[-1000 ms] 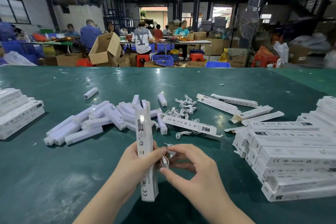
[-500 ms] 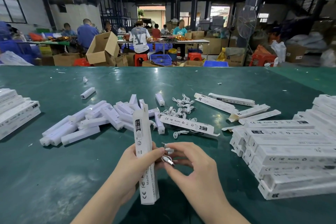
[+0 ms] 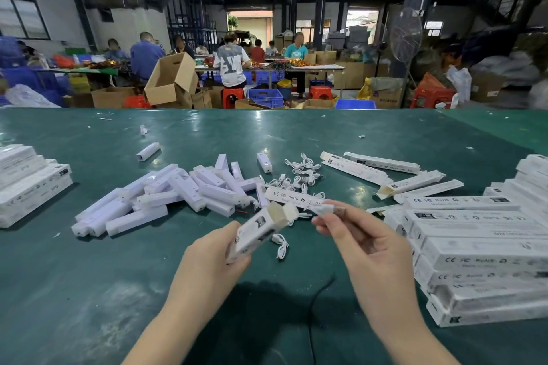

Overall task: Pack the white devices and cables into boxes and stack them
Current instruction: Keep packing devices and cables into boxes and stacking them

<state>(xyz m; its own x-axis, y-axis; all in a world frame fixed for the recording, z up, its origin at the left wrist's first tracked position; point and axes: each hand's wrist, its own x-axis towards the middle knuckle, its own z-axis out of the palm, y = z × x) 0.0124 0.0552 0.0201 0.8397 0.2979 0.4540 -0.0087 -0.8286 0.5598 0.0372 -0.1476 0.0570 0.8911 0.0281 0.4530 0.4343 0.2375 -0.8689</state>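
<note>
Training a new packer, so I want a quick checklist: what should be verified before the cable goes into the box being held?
1. Left hand grips the box: ok.
2. Box end open, facing the right hand: ok.
3. Right fingers pinch a small white piece: ok.
4. That piece is a coiled cable: cannot tell, blurred.
5. Device already inside the box: cannot tell.
6. Packed boxes stacked at right for the finished box: ok.
</note>
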